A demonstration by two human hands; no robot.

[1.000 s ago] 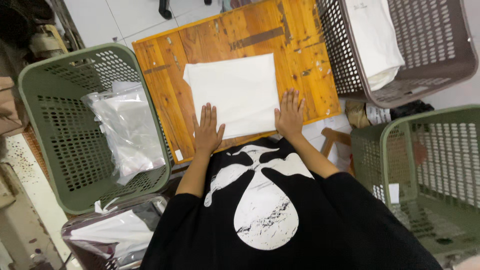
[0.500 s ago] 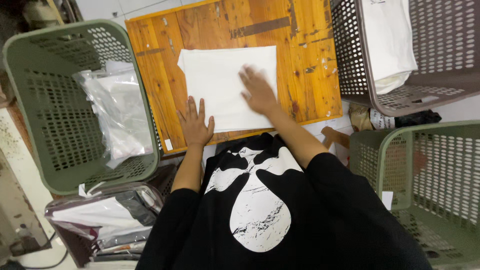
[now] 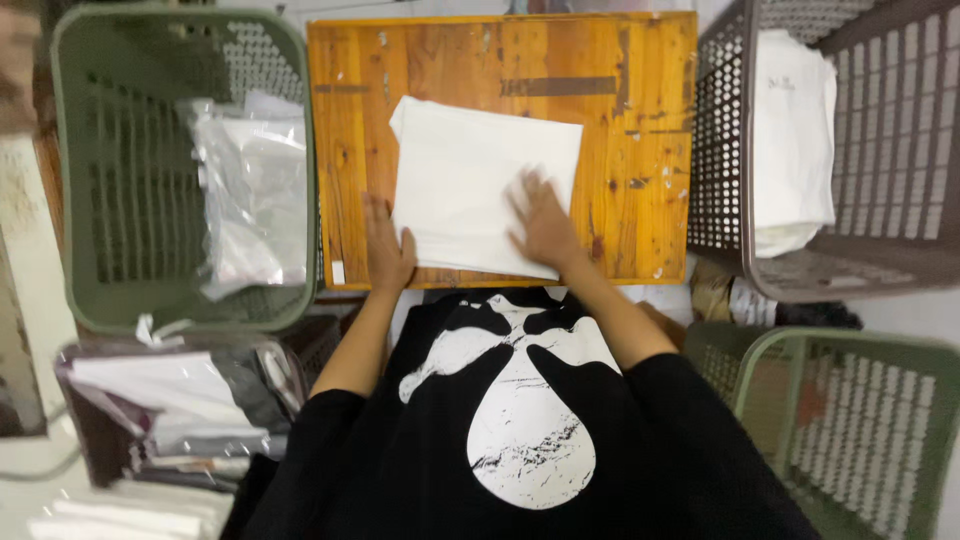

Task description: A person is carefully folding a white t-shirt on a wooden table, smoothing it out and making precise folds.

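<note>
The folded white garment (image 3: 480, 190) lies flat near the front edge of the wooden table (image 3: 640, 120), roughly square, plain and without visible print; its near edge shows stacked layers. The right hand (image 3: 545, 225) rests palm-down on the garment's near right part, fingers spread apart and flat, gripping nothing. The left hand (image 3: 385, 245) lies flat on the table, touching the garment's left edge, fingers extended and close together.

A small white label (image 3: 338, 272) sits upright at the table's front left corner. A strip of brown tape (image 3: 560, 87) lies on the table beyond the garment. Left of the table, a green basket (image 3: 90, 200) holds clear plastic bags (image 3: 250, 190) containing white items. Right of the table, a brown basket (image 3: 900, 150) holds stacked white folded cloth (image 3: 795, 140). A second green basket (image 3: 860, 420) stands at the table's front right.
</note>
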